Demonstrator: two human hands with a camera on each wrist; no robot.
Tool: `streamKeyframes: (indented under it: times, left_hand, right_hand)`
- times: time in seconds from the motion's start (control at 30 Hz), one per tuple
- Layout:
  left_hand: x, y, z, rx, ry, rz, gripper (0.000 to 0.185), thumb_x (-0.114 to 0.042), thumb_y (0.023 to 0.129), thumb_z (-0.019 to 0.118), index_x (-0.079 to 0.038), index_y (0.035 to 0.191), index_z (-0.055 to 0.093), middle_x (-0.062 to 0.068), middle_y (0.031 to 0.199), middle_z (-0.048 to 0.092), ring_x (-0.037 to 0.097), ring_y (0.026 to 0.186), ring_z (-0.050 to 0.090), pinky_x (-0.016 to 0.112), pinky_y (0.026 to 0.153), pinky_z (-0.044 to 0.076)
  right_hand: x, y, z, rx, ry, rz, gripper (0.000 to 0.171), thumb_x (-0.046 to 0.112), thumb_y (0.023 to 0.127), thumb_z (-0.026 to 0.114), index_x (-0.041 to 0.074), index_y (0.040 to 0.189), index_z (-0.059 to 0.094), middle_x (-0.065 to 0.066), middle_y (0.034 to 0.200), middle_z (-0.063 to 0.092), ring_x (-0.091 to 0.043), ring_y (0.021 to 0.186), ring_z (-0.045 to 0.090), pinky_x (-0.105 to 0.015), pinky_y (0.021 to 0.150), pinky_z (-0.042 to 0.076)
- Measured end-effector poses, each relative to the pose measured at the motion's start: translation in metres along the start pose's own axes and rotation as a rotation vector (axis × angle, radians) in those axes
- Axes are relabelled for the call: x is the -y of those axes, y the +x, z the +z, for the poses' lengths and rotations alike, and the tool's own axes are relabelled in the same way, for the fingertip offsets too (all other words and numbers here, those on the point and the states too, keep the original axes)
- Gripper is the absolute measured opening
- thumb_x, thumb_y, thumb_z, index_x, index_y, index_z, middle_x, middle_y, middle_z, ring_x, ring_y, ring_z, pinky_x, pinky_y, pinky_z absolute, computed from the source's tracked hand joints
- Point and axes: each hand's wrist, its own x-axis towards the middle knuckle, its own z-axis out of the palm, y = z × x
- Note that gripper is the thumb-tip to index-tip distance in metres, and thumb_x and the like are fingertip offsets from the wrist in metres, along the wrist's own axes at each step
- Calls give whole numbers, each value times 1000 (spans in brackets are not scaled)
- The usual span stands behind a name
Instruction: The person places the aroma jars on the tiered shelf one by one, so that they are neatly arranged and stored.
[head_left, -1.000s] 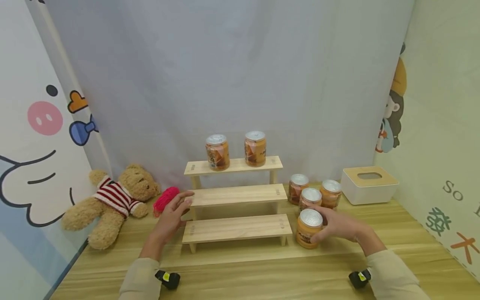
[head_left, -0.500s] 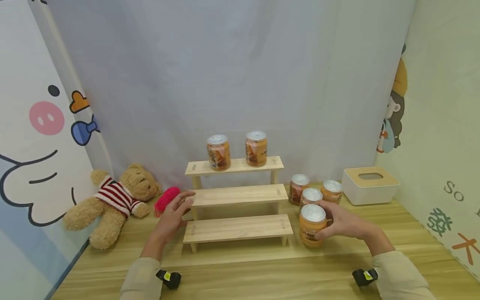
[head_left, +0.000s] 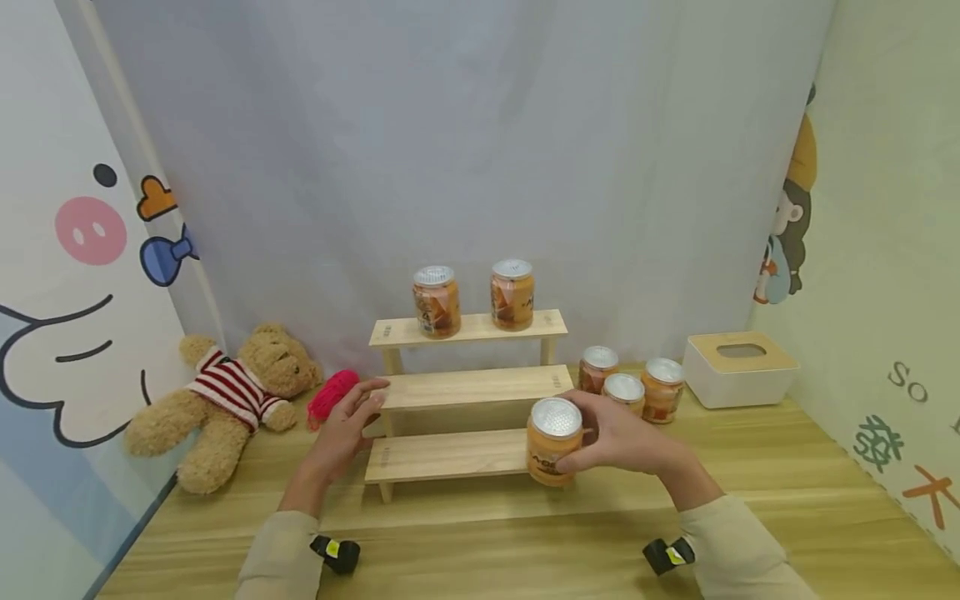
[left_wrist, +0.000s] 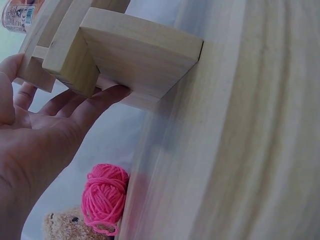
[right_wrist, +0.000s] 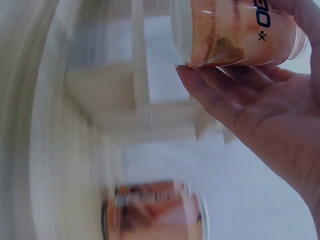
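A three-tier wooden stand (head_left: 450, 457) sits mid-table. My left hand (head_left: 341, 437) grips its left end, with the fingers (left_wrist: 107, 97) against the side of the tiers in the left wrist view. My right hand (head_left: 622, 437) holds an upright orange jar (head_left: 553, 450) with a silver lid, thumb in front and fingers behind. This jar covers the right end of the bottom tier; I cannot tell whether it touches the wood. Two similar jars, a left one (head_left: 437, 304) and a right one (head_left: 513, 297), stand on the top tier.
Right of the stand are a back jar (head_left: 597, 371), a front jar (head_left: 626, 390) and a right jar (head_left: 663, 392). Beyond them sits a white tissue box (head_left: 738, 387) with a wooden lid. On the left lie pink yarn (head_left: 330, 396) and a teddy bear (head_left: 232, 392).
My right hand has lifted the jar from beside the other jars and carried it left, to the bottom tier's right end. My left hand stays at the stand's left end.
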Motion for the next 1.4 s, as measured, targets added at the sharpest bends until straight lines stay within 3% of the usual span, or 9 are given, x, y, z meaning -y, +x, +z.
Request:
streamKeyframes:
  times: [0.17,0.4,0.73,0.9,1.07,1.4]
  left_hand:
    - [0,0,-2,10,10,0,49,-36,108,47,-10,148,37,21,153,30,46,144,23,64,98,41]
    - [-1,-2,-8,4,28,1,50,-38,108,46,-10,148,37,21,155,28,47,144,21,66,99,39]
    - [-4,-1,-5,26,43,1,50,-39,108,45,-11,149,37,20,157,25,49,144,18,65,98,41]
    - [-3,0,-5,31,35,-3,50,-38,108,45,-11,148,36,20,155,26,49,144,17,64,97,42]
    - [0,-1,-5,35,22,-1,50,-37,108,46,-10,149,36,20,156,25,48,145,17,67,98,39]
    - [1,0,-5,43,11,14,50,-36,108,46,-10,149,36,20,157,24,49,145,15,68,97,39]
  right_hand:
    - [16,34,25,7,42,0,65,15,83,82,8,139,50,-9,125,63,-28,114,61,-46,92,51]
    - [26,82,57,-43,47,21,63,16,82,83,9,137,54,-7,123,64,-23,111,62,-41,92,51]
    - [38,123,70,-174,41,33,61,19,82,83,9,135,55,-4,120,65,-19,107,64,-39,90,52]
    - [36,134,74,-256,1,26,61,20,82,83,7,135,55,-6,120,66,-20,105,64,-38,89,52]
    - [31,135,76,-355,-37,82,68,23,83,84,6,140,51,-9,125,63,-25,110,62,-42,90,52]
    - [21,139,71,-390,1,117,73,19,78,89,5,139,52,-10,129,62,-26,119,60,-41,96,50]
